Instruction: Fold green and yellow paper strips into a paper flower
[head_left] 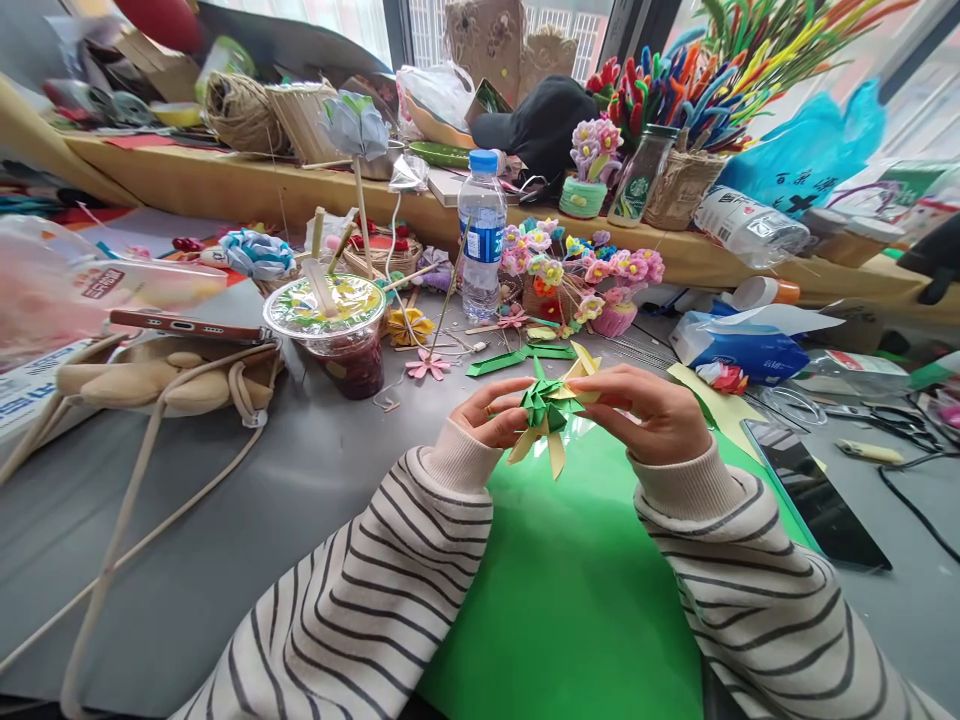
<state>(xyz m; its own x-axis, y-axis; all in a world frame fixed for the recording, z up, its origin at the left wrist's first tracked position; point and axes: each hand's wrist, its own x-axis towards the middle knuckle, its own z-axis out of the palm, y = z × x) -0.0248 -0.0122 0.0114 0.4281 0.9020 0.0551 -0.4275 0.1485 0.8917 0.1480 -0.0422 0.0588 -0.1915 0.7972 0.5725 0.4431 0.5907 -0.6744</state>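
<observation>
Between my two hands is a folded paper flower (551, 404), green in the middle with pale yellow pointed petals sticking out above and below. My left hand (496, 412) pinches its left side with thumb and fingers. On the other side, my right hand (651, 410) grips the yellow and green folds near a petal. The flower is held up over a large green sheet (570, 590) on the grey table. Just behind it lie folded green paper strips (499, 362). Some fingertips are hidden behind the folds.
Left of my hands stand a lidded drink cup (352, 365) and a bag (172, 375) with a phone (191, 326) on it. A water bottle (481, 235) and pink flowers (592, 265) stand behind. At right lie a tablet (814, 490), scissors (892, 425) and a tissue pack (739, 345).
</observation>
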